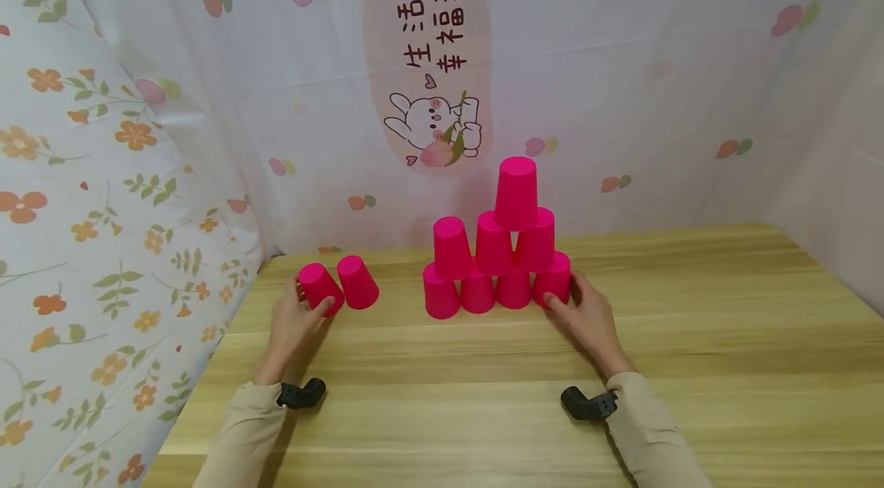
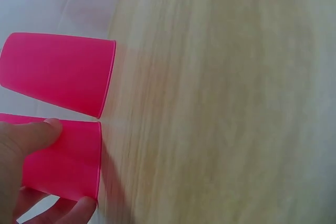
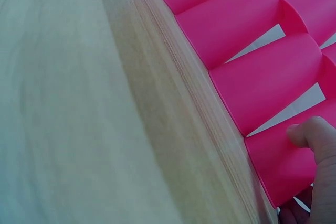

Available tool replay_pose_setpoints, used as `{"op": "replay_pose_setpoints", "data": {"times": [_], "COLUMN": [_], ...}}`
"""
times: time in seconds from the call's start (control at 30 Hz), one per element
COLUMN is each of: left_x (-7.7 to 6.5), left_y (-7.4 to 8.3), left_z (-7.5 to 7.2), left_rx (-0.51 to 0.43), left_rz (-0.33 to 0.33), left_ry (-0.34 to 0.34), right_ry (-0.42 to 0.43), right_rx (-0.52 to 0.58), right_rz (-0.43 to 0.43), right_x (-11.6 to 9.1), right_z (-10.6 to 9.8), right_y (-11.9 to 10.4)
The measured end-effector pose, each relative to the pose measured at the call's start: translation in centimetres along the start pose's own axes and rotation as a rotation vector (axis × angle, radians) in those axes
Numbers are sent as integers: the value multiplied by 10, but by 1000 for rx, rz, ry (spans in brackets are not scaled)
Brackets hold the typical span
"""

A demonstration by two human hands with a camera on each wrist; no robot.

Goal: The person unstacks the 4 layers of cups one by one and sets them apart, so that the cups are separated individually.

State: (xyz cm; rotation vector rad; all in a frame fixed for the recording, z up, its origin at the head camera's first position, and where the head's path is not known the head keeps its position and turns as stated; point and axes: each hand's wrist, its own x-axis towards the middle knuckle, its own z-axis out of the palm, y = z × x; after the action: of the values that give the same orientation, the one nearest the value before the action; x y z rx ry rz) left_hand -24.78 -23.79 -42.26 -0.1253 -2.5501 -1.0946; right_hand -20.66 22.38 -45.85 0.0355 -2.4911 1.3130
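A stack [image 1: 493,244] is made of eight pink cups [image 1: 517,195]. Left of it, one of two cups [image 1: 318,285] is held by the left hand [image 1: 293,323]. The stack's bottom right cup [image 1: 553,278] is held by the right hand [image 1: 584,319].

Plain beige sleeves [image 1: 242,430] end well behind the fingers [image 2: 79,212]. Each cuff [image 1: 625,382] bears a black, bent camera [image 1: 587,405]; the right one shows small holes.

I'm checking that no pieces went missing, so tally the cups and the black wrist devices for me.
Pink cups in the stack: 8
Pink cups left of the stack: 2
Black wrist devices: 2
Total: 12
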Motion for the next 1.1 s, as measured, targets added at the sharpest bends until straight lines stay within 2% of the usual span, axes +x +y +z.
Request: {"op": "replay_pose_setpoints", "data": {"times": [0.13, 0.27, 0.6, 0.8, 0.97, 1.1], "left_x": [-1, -4, -7, -8, -13, -20], "left_y": [1, 4, -3, -1, -5, -9], "left_z": [2, 0, 6, 13, 23, 30], "left_rx": [3, 5, -10, -28, -127, -173], "left_rz": [36, 27, 67, 82, -8, -70], "left_ry": [2, -6, 48, 76, 106, 130], "right_ry": [-1, -7, 0, -4, 5, 10], "right_rx": [3, 7, 16, 3, -1, -5], "right_rz": [-4, -9, -1, -4, -8, -17], "right_x": [0, 1, -1, 0, 0, -1], "right_z": [-1, -2, 0, -2, -3, -4], "right_y": [0, -1, 0, 1, 1, -1]}}
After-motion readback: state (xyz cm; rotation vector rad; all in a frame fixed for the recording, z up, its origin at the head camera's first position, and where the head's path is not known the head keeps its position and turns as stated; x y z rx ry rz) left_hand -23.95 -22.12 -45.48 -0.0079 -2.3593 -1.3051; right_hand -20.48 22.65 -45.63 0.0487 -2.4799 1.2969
